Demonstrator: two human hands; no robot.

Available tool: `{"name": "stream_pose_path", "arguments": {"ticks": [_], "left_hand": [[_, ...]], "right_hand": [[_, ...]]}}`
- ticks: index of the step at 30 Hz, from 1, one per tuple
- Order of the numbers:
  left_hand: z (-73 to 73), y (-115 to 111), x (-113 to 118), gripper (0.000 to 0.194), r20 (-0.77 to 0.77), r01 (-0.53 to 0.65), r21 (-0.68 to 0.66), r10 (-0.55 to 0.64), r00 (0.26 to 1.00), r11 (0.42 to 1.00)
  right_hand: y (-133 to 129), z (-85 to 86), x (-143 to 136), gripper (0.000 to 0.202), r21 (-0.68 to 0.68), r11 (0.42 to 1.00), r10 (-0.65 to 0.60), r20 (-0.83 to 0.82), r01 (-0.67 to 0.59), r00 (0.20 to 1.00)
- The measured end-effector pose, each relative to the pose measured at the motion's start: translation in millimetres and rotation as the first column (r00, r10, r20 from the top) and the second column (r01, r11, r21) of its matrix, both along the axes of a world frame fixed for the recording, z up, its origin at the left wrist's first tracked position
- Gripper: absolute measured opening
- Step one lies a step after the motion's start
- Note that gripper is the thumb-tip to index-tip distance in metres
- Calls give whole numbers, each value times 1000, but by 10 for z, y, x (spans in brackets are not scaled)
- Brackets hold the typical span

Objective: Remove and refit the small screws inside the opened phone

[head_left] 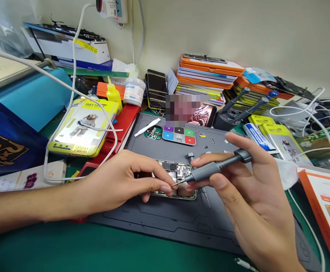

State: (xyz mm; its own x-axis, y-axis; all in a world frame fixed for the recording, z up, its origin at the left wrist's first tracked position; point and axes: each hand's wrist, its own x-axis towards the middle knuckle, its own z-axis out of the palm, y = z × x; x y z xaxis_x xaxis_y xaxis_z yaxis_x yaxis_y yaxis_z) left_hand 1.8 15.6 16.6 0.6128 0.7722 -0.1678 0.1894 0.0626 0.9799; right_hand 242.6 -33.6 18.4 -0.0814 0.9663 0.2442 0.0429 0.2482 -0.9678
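Over my feed, the right hand [252, 192] at four o'clock pinches a grey screwdriver [210, 170], its bit meeting the left hand [136, 177] at eight — fingertips drawn together, though I can't tell what they pinch. Beneath them an opened phone [186, 192] lies on the mat [159, 217], toward six o'clock.

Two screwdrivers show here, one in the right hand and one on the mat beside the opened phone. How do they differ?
The held screwdriver slants in the right hand; the other screwdriver lies on the mat. The held one's tip points left, to the left hand; the other's points toward the wearer. The held one shows nearly whole; part of the other is hidden. Both end in a slim tip.
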Motion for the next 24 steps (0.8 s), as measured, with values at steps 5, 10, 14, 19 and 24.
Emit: {"name": "stream_pose_path", "arguments": {"ticks": [5,10,14,19,24], "left_hand": [[11,7,3,13,47,-14,-35,16,999,999],[17,-4,-8,12,100,-15,-72,22,995,997],[3,-2,-16,10,147,-4,-66,13,989,998],[-9,7,-18,10,147,-15,-55,23,989,998],[20,0,-13,9,120,-12,-20,14,993,1000]], "right_hand": [[39,6,11,43,-37,999,17,-38,-19,999],[39,24,23,44,-57,998,19,-88,-24,996],[59,31,17,43,-101,995,5,-151,-20,988],[87,19,31,42,-120,992,7,-173,-28,985],[89,16,29,41,-118,992,22,-194,-46,981]]}}
